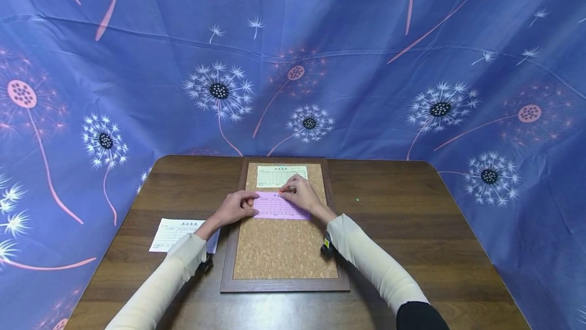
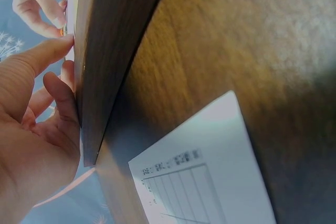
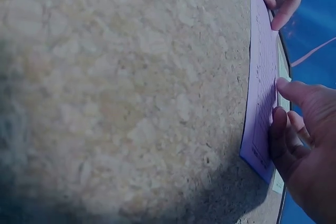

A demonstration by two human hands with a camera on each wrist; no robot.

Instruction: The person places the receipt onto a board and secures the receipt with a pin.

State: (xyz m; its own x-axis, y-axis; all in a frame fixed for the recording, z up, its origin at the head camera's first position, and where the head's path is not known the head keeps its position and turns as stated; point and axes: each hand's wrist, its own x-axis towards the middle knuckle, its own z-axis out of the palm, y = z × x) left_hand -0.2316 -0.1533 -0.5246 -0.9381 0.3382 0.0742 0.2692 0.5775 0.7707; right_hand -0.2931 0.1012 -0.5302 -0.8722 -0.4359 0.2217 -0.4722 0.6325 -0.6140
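A purple printed slip (image 1: 283, 208) lies on the cork board (image 1: 284, 253), below a pale green slip (image 1: 270, 176) with a small green pin at its top edge. My left hand (image 1: 233, 208) rests at the purple slip's left edge, thumb and fingertips touching it there. At the slip's top edge, my right hand (image 1: 301, 195) pinches a small orange push pin (image 1: 281, 192). In the right wrist view the slip (image 3: 258, 93) stands edge-on beside the right fingers, and its near corner lifts a little off the cork.
A white printed slip (image 1: 171, 233) lies on the wooden table (image 1: 389, 248) left of the board, partly under the left forearm. To the board's right sits a tiny green object (image 1: 357, 199). A brown frame (image 1: 284, 285) edges the cork; a patterned blue cloth (image 1: 366, 91) hangs behind.
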